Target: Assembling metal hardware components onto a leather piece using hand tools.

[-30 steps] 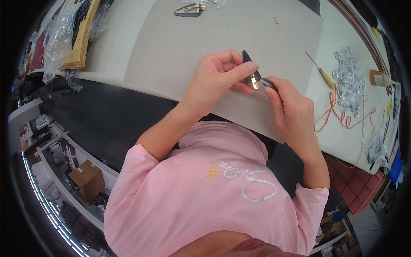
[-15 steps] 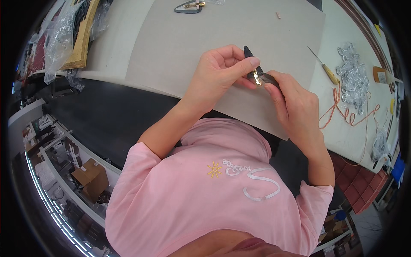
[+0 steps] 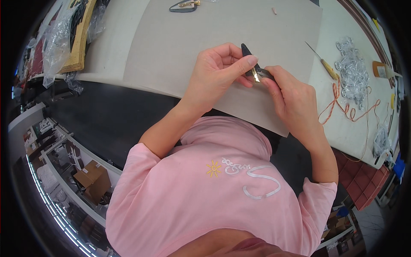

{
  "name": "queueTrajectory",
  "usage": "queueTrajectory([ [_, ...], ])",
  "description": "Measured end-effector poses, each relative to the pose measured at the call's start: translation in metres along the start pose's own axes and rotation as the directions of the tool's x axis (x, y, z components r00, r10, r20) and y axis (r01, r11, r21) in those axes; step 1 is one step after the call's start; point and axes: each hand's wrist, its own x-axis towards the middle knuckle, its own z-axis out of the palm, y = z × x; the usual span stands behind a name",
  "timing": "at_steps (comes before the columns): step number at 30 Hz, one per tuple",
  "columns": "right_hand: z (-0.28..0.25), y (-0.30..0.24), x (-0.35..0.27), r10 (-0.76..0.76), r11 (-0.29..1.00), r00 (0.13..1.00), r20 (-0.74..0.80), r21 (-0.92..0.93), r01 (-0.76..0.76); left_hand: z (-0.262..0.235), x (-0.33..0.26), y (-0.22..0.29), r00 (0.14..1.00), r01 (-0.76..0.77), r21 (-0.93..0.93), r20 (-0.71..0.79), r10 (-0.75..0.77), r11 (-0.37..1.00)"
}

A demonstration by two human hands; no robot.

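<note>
Above the grey board my left hand point(image 3: 220, 75) is closed on a hair clip point(image 3: 256, 76) with a gold metal clip and a black pointed piece; its thumb presses on top and the black tip sticks up past it. My right hand point(image 3: 293, 96) is closed around a dark, flat piece point(image 3: 266, 74) that meets the gold clip's side. Whether this dark piece belongs to the hair clip or is a separate tool, I cannot tell. At the board's far edge lies a dark triangular piece point(image 3: 182, 8) with gold clips on it.
The grey board point(image 3: 171, 47) covers the table's middle. At right lie an awl point(image 3: 327, 68), orange cord point(image 3: 342, 105), a heap of clear-wrapped metal pieces point(image 3: 352, 70) and an amber bottle point(image 3: 380, 70). A yellowish frame point(image 3: 81, 43) with plastic wrap stands at left.
The right hand has shifted slightly up and left, bringing its dark piece closer against the gold clip. The left hand keeps its hold.
</note>
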Motion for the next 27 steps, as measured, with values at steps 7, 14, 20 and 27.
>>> queueTrajectory([
  [7, 0.002, 0.006, -0.003, -0.035, 0.999, 0.998, 0.054, 0.010, 0.035, 0.000, -0.001, 0.001, 1.000, 0.018, 0.026, -0.008, -0.018, 1.000],
  [14, 0.003, 0.014, -0.003, -0.156, 0.981, 0.988, 0.020, -0.110, 0.157, 0.000, 0.001, -0.002, 1.000, 0.028, 0.076, 0.003, -0.028, 0.997],
  [20, 0.004, 0.018, -0.002, -0.219, 0.956, 0.976, 0.020, -0.195, 0.219, 0.000, 0.003, -0.002, 0.999, 0.044, 0.117, -0.006, -0.044, 0.992],
  [27, 0.006, 0.023, 0.000, -0.224, 0.952, 0.973, 0.055, -0.199, 0.231, 0.001, 0.004, -0.002, 0.998, 0.059, 0.130, -0.002, -0.059, 0.990],
])
